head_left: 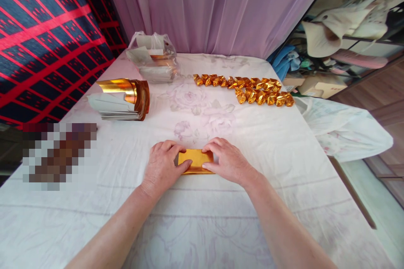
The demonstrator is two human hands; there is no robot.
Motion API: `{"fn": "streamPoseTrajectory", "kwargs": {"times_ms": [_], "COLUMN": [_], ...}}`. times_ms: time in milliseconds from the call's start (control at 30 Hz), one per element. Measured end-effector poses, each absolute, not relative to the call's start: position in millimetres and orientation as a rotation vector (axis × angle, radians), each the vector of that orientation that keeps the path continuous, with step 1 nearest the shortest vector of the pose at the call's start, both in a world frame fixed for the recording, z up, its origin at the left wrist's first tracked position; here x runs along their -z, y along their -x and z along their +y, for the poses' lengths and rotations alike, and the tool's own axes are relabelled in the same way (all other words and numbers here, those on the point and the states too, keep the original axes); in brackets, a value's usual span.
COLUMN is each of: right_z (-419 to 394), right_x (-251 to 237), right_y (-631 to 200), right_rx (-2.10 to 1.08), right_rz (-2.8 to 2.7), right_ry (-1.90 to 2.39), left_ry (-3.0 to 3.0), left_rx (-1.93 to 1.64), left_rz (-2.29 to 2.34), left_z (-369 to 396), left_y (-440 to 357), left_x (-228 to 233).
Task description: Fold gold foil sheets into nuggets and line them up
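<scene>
A gold foil paper (196,160), folded into a flat strip, lies on the cloth-covered table in front of me. My left hand (166,160) grips its left end, the thumb on top of the foil and the fingers bent round the far edge. At the right end, my right hand (226,159) pinches the strip between thumb and fingers. Both palms hide parts of the ends. Beyond, to the left, stands a stack of gold foil sheets (143,100), curled over with pale backs showing. Folded gold foil pieces (260,97) sit in two rows at the far right.
A clear plastic bag (154,61) with more sheets stands at the back left. A blurred, pixelated patch (61,153) covers something at the left edge. Past the right edge hangs a white plastic bag (350,130), with a cluttered shelf (350,40) behind. A purple curtain (205,8) closes the back.
</scene>
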State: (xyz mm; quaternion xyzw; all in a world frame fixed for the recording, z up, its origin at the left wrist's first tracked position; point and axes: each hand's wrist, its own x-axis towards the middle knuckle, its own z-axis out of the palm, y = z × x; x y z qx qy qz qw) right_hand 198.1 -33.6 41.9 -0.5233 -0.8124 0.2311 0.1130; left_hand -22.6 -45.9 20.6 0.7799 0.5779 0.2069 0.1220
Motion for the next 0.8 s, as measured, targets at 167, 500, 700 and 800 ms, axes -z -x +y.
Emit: {"fn": "streamPoseTrajectory", "kwargs": {"times_ms": [167, 500, 700, 800], "right_z": [-34.9, -35.1, -37.9, -38.1], "right_x": [-44.8, -48.8, -47.2, -44.8], "right_y": [-199.3, -203.6, -196.9, -192.8], "right_rx": [-0.677, -0.733, -0.629, -0.559], "right_rz": [-2.422, -2.479, -2.449, -2.444], "right_ry": [1.525, 1.496, 1.516, 1.571], "left_ry": [-2.311, -2.362, -2.373, -2.382], "left_rx": [-0.583, -0.547, -0.541, -0.535], "left_rz": [1.67, 1.662, 1.664, 1.664], "left_z": [-48.5, -51.0, -51.2, -51.2], "left_y": [22.9, 22.6, 22.0, 22.1], "left_x": [-21.2, -22.3, -22.8, -22.7]}}
